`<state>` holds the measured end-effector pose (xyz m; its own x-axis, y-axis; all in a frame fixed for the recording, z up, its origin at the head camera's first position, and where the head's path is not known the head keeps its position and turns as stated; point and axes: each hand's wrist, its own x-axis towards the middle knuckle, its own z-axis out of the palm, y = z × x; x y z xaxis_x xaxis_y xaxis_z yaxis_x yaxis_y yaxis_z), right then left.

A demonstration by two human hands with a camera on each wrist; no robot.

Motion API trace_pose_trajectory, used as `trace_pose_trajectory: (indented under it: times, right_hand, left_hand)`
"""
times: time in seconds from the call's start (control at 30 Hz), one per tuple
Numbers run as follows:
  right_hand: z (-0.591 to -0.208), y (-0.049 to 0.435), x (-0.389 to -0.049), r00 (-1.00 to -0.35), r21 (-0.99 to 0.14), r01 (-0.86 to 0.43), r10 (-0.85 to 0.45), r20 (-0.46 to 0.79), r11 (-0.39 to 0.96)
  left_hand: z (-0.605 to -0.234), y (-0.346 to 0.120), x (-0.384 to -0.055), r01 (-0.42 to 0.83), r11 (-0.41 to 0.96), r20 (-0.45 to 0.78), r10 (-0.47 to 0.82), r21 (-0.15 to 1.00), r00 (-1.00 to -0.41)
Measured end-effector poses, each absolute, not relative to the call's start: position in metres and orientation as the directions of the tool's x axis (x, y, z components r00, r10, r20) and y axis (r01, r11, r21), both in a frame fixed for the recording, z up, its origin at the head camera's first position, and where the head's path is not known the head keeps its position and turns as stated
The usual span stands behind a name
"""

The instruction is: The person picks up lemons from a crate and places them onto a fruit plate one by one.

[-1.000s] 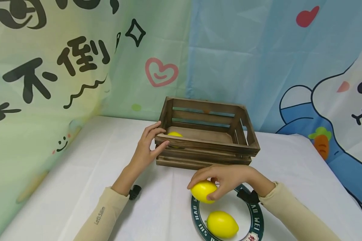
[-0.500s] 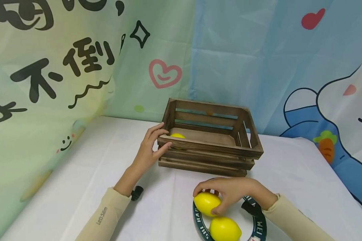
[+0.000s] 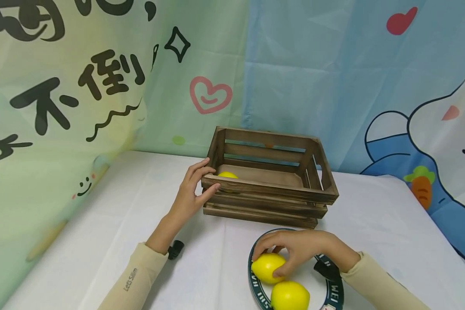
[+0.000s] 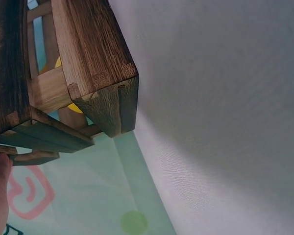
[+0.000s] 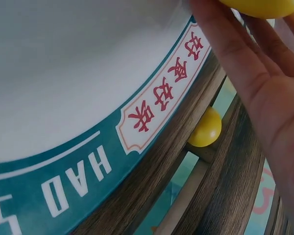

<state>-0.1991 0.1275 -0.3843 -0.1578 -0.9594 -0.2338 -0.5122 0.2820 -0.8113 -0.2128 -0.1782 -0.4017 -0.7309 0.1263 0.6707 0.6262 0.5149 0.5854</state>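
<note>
My left hand (image 3: 190, 187) grips the near left corner of a slatted wooden crate (image 3: 267, 189), its thumb on the front slat. Inside the crate, by that corner, lies a yellow lemon (image 3: 228, 175), which also shows between the slats in the right wrist view. With thumb and fingers my right hand (image 3: 300, 245) holds a second lemon (image 3: 268, 268) over the left part of a white plate (image 3: 317, 282) with a dark green lettered rim. Whether this lemon touches the plate cannot be made out. Just nearer, a third lemon (image 3: 290, 296) sits on the plate.
A white cloth (image 3: 186, 275) covers the table. Behind the crate hangs a printed fabric backdrop (image 3: 294, 77), which also closes off the left side. Plate and crate stand close together, the plate nearer to me. Each wrist wears a small black device.
My right hand has moved down and slightly right with its lemon, from near the plate's far edge to beside the other lemon. The left hand stays on the crate; the view has shifted slightly.
</note>
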Motion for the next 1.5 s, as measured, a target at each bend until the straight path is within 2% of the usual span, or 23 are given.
trace_pose_trajectory:
  times: [0.33,0.73,1.17,1.5]
  right_hand:
    - [-0.383,0.127,-0.201,-0.167,-0.809,-0.534,-0.968,-0.186,0.248]
    - [-0.374,0.127,-0.206,-0.121,-0.813,-0.56,-0.987,-0.107,0.157]
    - [-0.353,0.126,-0.205,-0.114,-0.793,-0.59,-0.988,-0.107,0.154]
    - [-0.334,0.125,-0.209,-0.042,-0.754,-0.656,-0.999,-0.009,0.035]
  left_hand:
    - [-0.401,-0.18,-0.212,0.617,0.52,0.66,0.128,0.59,-0.74]
    - [-0.4,-0.181,-0.213,0.621,0.515,0.666,0.123,0.591,-0.736]
    - [-0.403,-0.179,-0.213,0.632,0.513,0.673,0.133,0.581,-0.727]
    - [-0.401,-0.178,-0.211,0.626,0.516,0.666,0.135,0.585,-0.733]
